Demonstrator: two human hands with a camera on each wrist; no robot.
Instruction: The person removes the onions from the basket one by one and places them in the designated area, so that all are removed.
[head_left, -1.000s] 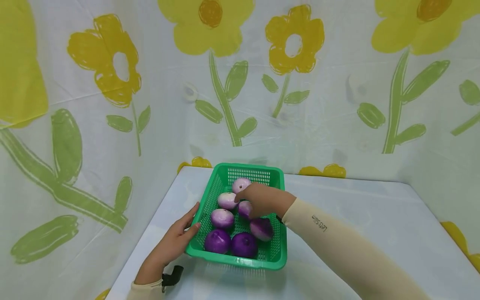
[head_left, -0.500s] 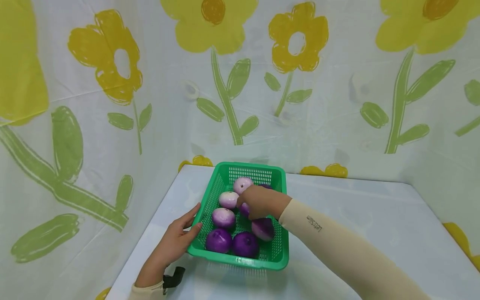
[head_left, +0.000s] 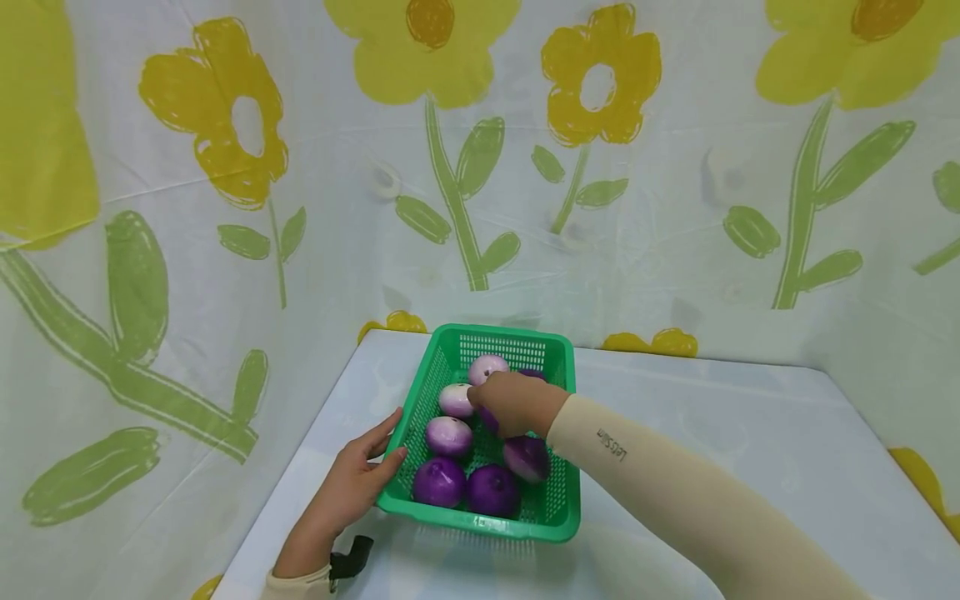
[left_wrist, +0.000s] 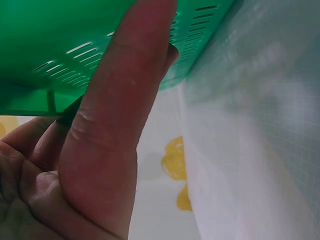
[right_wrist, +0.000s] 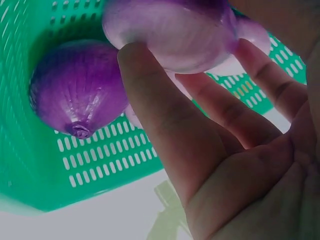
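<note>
A green perforated basket (head_left: 480,523) holds several purple and pale onions. My left hand (head_left: 348,479) touches the basket's left side, its fingers extended along the wall and the thumb near the rim. In the left wrist view, the thumb (left_wrist: 115,100) lies straight against the green outer wall. Inside the basket, my right hand (head_left: 519,404) holds a purple-and-pale onion (right_wrist: 170,30) between thumb and fingers, mostly hidden in the head view. Pale onions (head_left: 449,436) lie along the left, and a dark purple onion (head_left: 492,490) sits near the front.
The basket is on a pale table (head_left: 697,433). A flower-printed curtain (head_left: 660,250) hangs behind and at the left. A black strap piece (head_left: 352,557) shows at the left wrist.
The right forearm has shifted slightly left, the hand staying over the same onion. A dark onion at the back right has come into view. The left hand keeps its place on the basket.
</note>
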